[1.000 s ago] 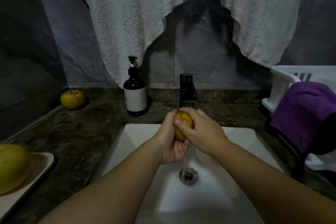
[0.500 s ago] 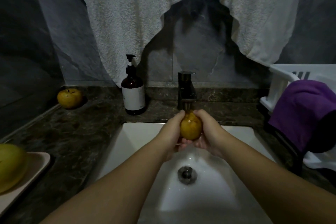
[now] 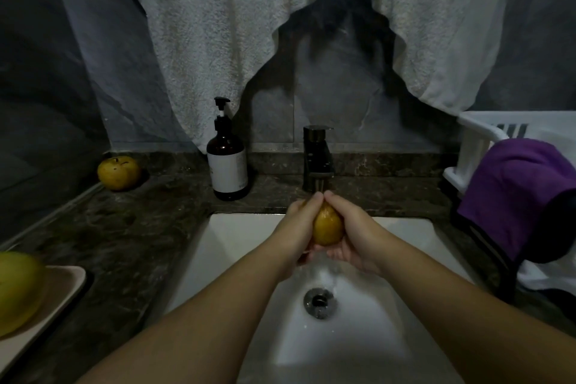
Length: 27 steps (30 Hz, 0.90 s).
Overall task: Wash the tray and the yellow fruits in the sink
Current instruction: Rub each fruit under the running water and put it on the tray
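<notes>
Over the white sink [image 3: 237,246], just under the dark faucet [image 3: 317,162], a small yellow fruit [image 3: 327,229] is cupped between both hands. My left hand [image 3: 297,227] wraps its left side and my right hand [image 3: 355,235] wraps its right side, fingertips meeting above it. Water runs down toward the drain [image 3: 319,302]. A second yellow fruit [image 3: 117,172] sits on the dark counter at the back left. A third, larger yellow fruit [image 3: 17,290] lies on the beige tray [image 3: 67,287] at the left edge.
A brown pump bottle [image 3: 227,162] stands left of the faucet. A white towel [image 3: 237,25] hangs on the wall behind. At the right, a white rack [image 3: 477,140] carries a purple cloth [image 3: 517,193].
The fruit turned from lying in my left palm under my right hand to being cupped upright between both hands, closer under the faucet.
</notes>
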Available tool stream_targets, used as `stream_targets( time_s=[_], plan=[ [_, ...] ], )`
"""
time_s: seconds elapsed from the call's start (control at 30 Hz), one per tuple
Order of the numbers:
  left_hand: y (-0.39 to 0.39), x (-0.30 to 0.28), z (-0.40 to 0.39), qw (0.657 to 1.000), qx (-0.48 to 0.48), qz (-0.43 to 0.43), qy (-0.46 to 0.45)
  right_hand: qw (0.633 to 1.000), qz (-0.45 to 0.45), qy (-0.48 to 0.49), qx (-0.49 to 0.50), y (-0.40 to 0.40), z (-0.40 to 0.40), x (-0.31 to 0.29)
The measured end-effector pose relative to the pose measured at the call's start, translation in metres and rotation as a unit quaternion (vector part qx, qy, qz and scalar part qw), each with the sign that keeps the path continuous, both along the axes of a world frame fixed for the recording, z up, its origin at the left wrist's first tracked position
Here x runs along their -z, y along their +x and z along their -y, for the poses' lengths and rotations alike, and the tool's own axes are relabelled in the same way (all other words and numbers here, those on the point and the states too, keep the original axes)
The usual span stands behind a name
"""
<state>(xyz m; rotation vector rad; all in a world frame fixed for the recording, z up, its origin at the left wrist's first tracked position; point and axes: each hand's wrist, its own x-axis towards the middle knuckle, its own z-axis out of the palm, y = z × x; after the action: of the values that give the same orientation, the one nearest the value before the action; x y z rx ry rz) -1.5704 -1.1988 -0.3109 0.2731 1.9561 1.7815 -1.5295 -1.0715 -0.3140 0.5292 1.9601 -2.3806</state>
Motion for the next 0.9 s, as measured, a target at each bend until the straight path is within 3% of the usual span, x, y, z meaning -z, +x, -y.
stream_targets(
  time_s=[0.2, 0.33, 0.53, 0.73, 0.9],
  plan=[
    [-0.0027, 0.0052, 0.0003, 0.999, -0.026, -0.026, -0.023, 0.988, 0.036, 0.153, 0.0, -0.0022, 0.0043, -0.0028],
    [-0.0031, 0.0054, 0.0007, 0.998, -0.006, 0.064, 0.007, 0.986, 0.043, 0.152, 0.048, -0.0033, 0.0004, -0.0065],
    [-0.0016, 0.0054, -0.0015, 0.999, -0.019, 0.002, 0.029, 0.98, 0.03, 0.194, 0.018, -0.0024, 0.0058, -0.0056],
    [-0.003, 0.0076, 0.003, 0.992, -0.035, 0.122, 0.025, 0.97, -0.024, 0.24, -0.013, 0.0003, 0.0024, -0.0022],
    [0.0007, 0.0024, 0.0026, 0.99, 0.006, 0.123, 0.062, 0.978, -0.033, 0.204, 0.025, 0.0012, 0.007, -0.0009]
  ],
)
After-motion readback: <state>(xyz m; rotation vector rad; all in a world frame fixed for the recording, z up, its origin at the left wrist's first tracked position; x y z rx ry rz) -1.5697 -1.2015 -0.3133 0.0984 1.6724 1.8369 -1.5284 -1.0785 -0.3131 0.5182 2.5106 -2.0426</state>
